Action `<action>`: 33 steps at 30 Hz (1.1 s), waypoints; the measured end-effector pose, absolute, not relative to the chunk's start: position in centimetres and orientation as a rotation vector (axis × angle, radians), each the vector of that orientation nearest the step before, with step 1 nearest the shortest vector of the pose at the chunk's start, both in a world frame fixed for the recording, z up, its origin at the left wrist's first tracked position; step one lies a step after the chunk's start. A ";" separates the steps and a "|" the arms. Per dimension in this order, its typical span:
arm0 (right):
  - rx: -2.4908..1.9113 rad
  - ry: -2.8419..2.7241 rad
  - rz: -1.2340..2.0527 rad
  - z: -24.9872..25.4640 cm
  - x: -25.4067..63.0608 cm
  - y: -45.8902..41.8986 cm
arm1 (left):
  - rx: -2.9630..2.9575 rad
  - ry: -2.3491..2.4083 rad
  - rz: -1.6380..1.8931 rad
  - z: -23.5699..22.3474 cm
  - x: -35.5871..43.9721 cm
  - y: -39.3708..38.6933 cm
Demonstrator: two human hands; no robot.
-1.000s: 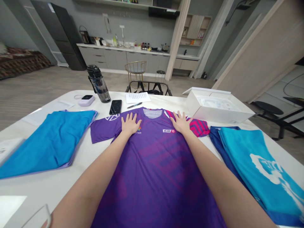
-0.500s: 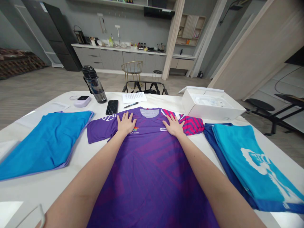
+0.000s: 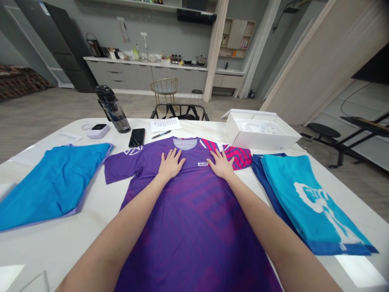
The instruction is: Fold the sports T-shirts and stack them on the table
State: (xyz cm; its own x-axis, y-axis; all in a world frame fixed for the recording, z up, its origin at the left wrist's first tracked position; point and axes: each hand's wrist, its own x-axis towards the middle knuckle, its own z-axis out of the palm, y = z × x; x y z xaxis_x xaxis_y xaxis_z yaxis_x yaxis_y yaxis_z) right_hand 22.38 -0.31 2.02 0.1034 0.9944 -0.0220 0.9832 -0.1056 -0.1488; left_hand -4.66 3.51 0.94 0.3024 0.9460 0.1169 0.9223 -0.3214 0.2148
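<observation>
Lying flat on the desk, the purple shirt runs lengthwise from its far collar toward you. Your left hand and right hand rest palm-down on its upper chest, fingers apart, clamped on nothing, about equally near the collar. "BIG" reads on the chest label; you can't make out the white lettering on the turquoise garment at right.

Far left on the table I see a dark bottle, a phone to its right, then a pen near a printed sheet. An open white box sits far right, a gold-framed chair beyond.
</observation>
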 end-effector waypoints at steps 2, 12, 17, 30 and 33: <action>-2.210 -2.027 0.082 2.4 22.0 -0.7 | 2.556 1.710 0.472 1.8 -4.5 2.0; -1.870 -2.353 0.224 3.6 17.1 -12.8 | 2.725 1.507 0.331 2.6 -7.0 -12.1; -1.919 -2.333 0.286 3.7 16.2 -19.4 | 2.667 1.527 0.199 2.4 -11.7 -17.0; -2.002 -2.361 0.263 3.3 15.7 -28.4 | 2.587 1.575 0.166 2.3 -13.9 -26.1; -1.992 -2.377 0.256 3.3 15.8 -28.8 | 2.581 1.604 0.179 2.3 -13.6 -26.4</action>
State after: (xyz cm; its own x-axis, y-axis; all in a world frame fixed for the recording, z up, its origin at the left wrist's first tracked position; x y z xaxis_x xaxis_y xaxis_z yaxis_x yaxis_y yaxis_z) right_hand 15.80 -28.84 3.27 -0.1802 0.9802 -0.0822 0.9752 0.1671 -0.1449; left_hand -13.60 -26.38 2.28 0.4390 0.8972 0.0481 0.8857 -0.4411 0.1446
